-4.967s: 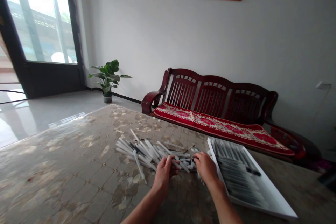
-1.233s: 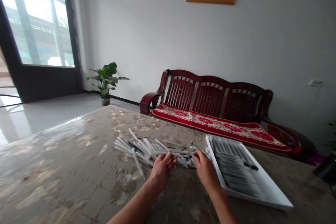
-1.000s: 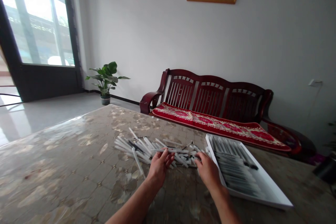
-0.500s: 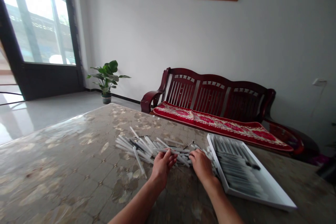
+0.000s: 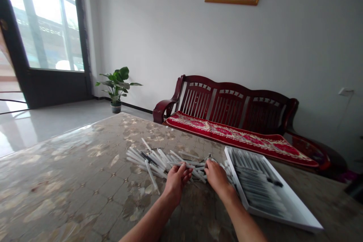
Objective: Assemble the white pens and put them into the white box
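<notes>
In the head view, the left hand [image 5: 175, 181] is pinching a slim pale tube [image 5: 174, 163] between thumb and forefinger, its other fingers curling loosely below. The tube is lying nearly level above the near side of a loose pile [image 5: 161, 160] of similar whitish tubes, and is pointing across toward the right hand [image 5: 217, 176]. The right hand is bending its fingers near the tube's far end, thumb and forefinger coming close together by something dark; whether they are gripping it, I cannot tell. A few dark pieces are showing among the pile, which is spreading over the patterned table [image 5: 70, 174]. To the right of the right hand, a shallow white tray [image 5: 303, 213] is resting on the table at a slant, holding rows of tubes [image 5: 258, 185] with dark parts, some of them blurring together. Beyond the table, a dark red wooden bench [image 5: 228, 109] is standing along the wall and bearing a red floral cloth [image 5: 221, 130], while a potted plant [image 5: 115, 83] is standing farther left, near the door [image 5: 56, 87]
</notes>
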A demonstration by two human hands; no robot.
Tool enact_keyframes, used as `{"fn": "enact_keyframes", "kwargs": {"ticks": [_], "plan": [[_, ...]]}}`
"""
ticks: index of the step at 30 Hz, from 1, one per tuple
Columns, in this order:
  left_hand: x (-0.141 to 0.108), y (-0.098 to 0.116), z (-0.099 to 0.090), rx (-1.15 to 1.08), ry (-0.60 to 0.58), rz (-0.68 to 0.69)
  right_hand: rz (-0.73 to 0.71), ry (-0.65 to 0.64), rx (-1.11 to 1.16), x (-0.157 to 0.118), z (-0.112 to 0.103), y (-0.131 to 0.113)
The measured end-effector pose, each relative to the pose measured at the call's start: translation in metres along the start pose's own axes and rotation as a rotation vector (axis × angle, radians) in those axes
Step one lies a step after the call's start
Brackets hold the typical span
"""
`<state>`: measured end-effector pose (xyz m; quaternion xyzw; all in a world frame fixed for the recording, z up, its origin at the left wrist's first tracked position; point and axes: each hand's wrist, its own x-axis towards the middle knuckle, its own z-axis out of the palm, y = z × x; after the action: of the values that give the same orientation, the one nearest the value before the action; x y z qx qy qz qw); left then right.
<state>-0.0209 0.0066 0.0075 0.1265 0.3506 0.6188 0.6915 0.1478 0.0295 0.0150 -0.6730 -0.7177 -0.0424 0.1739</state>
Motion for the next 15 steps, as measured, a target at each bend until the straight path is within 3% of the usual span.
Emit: {"fn": "enact_keyframes", "kwargs": {"ticks": [7,15], "plan": [[-0.004,-0.003,0.002,0.011,-0.033,-0.023,0.163,0.133,0.772,-0.033,0.005,-0.003],[-0.007,-0.004,0.003,0.019,-0.04,-0.017,0.122,0.158,0.916,-0.042,0.012,-0.012]]}}
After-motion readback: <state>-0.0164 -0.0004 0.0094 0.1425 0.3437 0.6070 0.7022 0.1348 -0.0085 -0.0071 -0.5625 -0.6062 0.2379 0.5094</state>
